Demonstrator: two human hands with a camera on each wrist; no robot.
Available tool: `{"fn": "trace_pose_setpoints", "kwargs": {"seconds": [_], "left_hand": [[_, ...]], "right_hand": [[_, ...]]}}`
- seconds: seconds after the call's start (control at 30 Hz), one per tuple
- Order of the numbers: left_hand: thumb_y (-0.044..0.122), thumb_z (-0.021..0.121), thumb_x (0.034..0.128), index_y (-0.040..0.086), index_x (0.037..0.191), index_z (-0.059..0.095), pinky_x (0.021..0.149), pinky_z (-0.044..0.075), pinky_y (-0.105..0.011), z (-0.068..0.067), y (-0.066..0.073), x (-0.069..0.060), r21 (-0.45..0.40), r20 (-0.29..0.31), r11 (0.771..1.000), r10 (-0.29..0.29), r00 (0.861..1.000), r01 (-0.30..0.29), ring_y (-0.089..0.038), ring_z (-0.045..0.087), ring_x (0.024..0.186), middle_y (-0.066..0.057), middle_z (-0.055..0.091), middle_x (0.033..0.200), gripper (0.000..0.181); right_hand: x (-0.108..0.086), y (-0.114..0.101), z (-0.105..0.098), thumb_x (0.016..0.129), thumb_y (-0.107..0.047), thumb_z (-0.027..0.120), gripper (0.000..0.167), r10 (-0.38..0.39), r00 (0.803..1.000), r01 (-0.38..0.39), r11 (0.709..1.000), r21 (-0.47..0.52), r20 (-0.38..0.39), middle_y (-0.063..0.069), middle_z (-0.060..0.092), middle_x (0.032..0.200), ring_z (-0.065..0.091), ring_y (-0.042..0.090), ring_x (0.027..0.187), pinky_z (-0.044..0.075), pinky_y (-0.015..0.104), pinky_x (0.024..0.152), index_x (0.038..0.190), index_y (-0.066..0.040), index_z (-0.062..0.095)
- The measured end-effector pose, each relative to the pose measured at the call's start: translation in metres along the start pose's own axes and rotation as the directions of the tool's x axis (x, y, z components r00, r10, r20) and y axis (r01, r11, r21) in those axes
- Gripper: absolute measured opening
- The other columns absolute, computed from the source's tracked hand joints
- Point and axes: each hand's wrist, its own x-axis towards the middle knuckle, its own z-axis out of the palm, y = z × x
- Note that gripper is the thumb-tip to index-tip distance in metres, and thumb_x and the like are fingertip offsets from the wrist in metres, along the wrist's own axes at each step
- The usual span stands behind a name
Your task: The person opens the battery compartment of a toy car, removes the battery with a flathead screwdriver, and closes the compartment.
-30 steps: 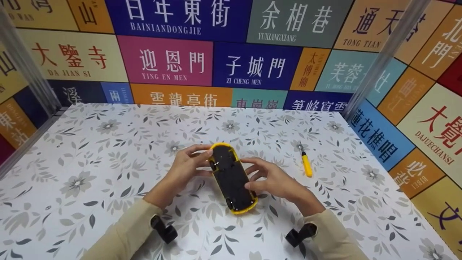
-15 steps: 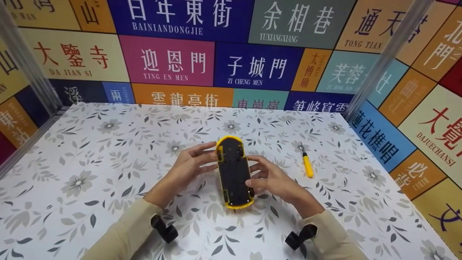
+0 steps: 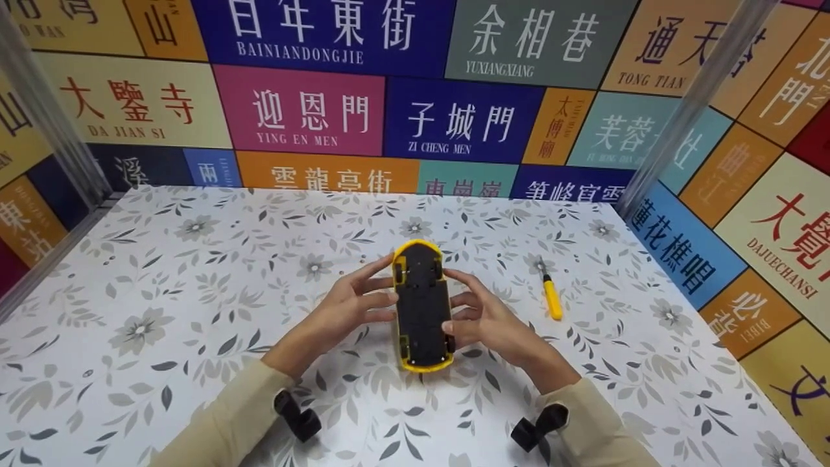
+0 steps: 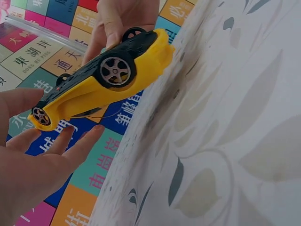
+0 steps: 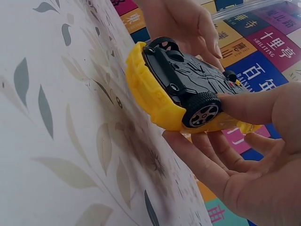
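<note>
A yellow toy car (image 3: pixel 425 311) with a black underside hangs above the table, its underside turned up toward the head camera. My right hand (image 3: pixel 493 324) grips its right side: in the right wrist view the thumb lies on the underside by a wheel (image 5: pixel 204 115), with the fingers under the yellow body. At the left side of the car's far end, my left hand (image 3: pixel 343 305) has its fingers extended. The left wrist view shows its thumb by that end and its fingertips (image 4: pixel 96 132) below the body, some visibly apart from it.
To the right of the hands, a slim tool with a yellow handle (image 3: pixel 552 299) and thin metal tip, like a screwdriver, lies on the table. A floral-patterned cloth (image 3: pixel 259 246) covers the tabletop. Colourful lettered panels (image 3: pixel 298 107) stand behind and at the sides, with clear corner posts.
The toy car has turned from a slant to nearly straight, its far end swinging right and away. My left fingers have moved slightly right and spread along its edge; the right hand keeps its grip.
</note>
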Motion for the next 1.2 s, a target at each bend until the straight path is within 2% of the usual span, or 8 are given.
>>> {"fn": "trace_pose_setpoints", "kwargs": {"seconds": [0.23, 0.37, 0.47, 0.53, 0.7, 0.9, 1.07, 1.2], "left_hand": [[0.002, 0.064, 0.0926, 0.03, 0.161, 0.02, 0.091, 0.061, -0.039, 0.005, -0.007, 0.0, 0.011, 0.069, 1.0, -0.011, 0.998, 0.01, -0.027, 0.064, 0.117, -0.024, 0.045, 0.15, 0.085], [-0.003, 0.062, 0.0923, 0.036, 0.161, 0.011, 0.092, 0.061, -0.045, 0.007, -0.012, 0.0, -0.001, 0.133, 1.0, -0.021, 0.991, 0.021, -0.033, 0.063, 0.121, -0.027, 0.043, 0.149, 0.094], [-0.006, 0.059, 0.0909, 0.041, 0.16, 0.007, 0.093, 0.06, -0.047, 0.007, -0.015, 0.0, -0.018, 0.155, 0.999, -0.031, 0.987, 0.034, -0.035, 0.062, 0.123, -0.027, 0.043, 0.149, 0.098], [-0.007, 0.059, 0.0892, 0.042, 0.16, 0.007, 0.092, 0.061, -0.047, 0.007, -0.017, 0.0, -0.037, 0.149, 0.998, -0.035, 0.988, 0.041, -0.034, 0.063, 0.122, -0.026, 0.044, 0.149, 0.1], [-0.008, 0.062, 0.0875, 0.036, 0.16, 0.011, 0.088, 0.062, -0.044, 0.006, -0.021, 0.002, -0.09, 0.115, 0.995, -0.027, 0.993, 0.038, -0.03, 0.067, 0.112, -0.024, 0.046, 0.147, 0.099], [-0.009, 0.063, 0.0876, 0.032, 0.16, 0.01, 0.088, 0.061, -0.04, 0.006, -0.026, 0.005, -0.108, 0.084, 0.991, -0.074, 0.994, 0.083, -0.028, 0.068, 0.111, -0.024, 0.046, 0.148, 0.099], [-0.009, 0.062, 0.0887, 0.028, 0.16, 0.01, 0.095, 0.059, -0.045, 0.005, -0.031, 0.007, -0.13, 0.066, 0.982, -0.128, 0.99, 0.136, -0.028, 0.065, 0.114, -0.024, 0.046, 0.148, 0.096], [-0.009, 0.062, 0.0885, 0.026, 0.16, 0.011, 0.094, 0.059, -0.049, 0.006, -0.034, 0.008, -0.138, 0.056, 0.979, -0.142, 0.988, 0.149, -0.03, 0.065, 0.113, -0.026, 0.047, 0.148, 0.095]], "right_hand": [[0.0, 0.0, 0.001, 0.091, -0.005, 0.069, 0.087, 0.003, 0.999, -0.002, 1.0, 0.03, -0.041, 0.021, 0.055, 0.129, 0.067, 0.024, 0.107, 0.064, 0.043, 0.077, 0.16, -0.027, 0.021], [0.001, 0.001, 0.002, 0.091, -0.004, 0.068, 0.087, 0.014, 0.998, -0.011, 0.999, 0.052, -0.066, 0.023, 0.053, 0.129, 0.069, 0.025, 0.103, 0.064, 0.044, 0.078, 0.16, -0.027, 0.021], [0.001, 0.003, 0.004, 0.092, -0.004, 0.068, 0.086, 0.014, 0.998, -0.011, 0.998, 0.057, -0.069, 0.024, 0.052, 0.13, 0.07, 0.025, 0.102, 0.064, 0.046, 0.08, 0.161, -0.026, 0.02], [0.001, 0.004, 0.004, 0.093, -0.003, 0.067, 0.086, 0.009, 0.998, -0.005, 0.998, 0.062, -0.066, 0.026, 0.051, 0.131, 0.07, 0.026, 0.102, 0.064, 0.047, 0.081, 0.161, -0.024, 0.019], [0.003, 0.005, 0.007, 0.094, -0.003, 0.064, 0.083, -0.004, 0.996, 0.009, 0.998, 0.055, -0.085, 0.026, 0.052, 0.131, 0.069, 0.024, 0.101, 0.064, 0.045, 0.082, 0.161, -0.02, 0.019], [0.005, 0.008, 0.011, 0.095, -0.003, 0.062, 0.077, -0.01, 0.992, 0.014, 1.0, 0.028, -0.129, 0.03, 0.052, 0.134, 0.07, 0.024, 0.098, 0.064, 0.041, 0.078, 0.16, -0.015, 0.023], [0.007, 0.012, 0.014, 0.095, -0.003, 0.062, 0.074, -0.007, 0.989, 0.01, 1.0, 0.014, -0.146, 0.03, 0.054, 0.133, 0.07, 0.023, 0.095, 0.064, 0.042, 0.077, 0.159, -0.012, 0.026], [0.009, 0.015, 0.015, 0.095, -0.001, 0.061, 0.073, 0.008, 0.988, -0.007, 1.0, 0.004, -0.155, 0.03, 0.054, 0.133, 0.07, 0.023, 0.093, 0.064, 0.043, 0.079, 0.159, -0.012, 0.027]]}}
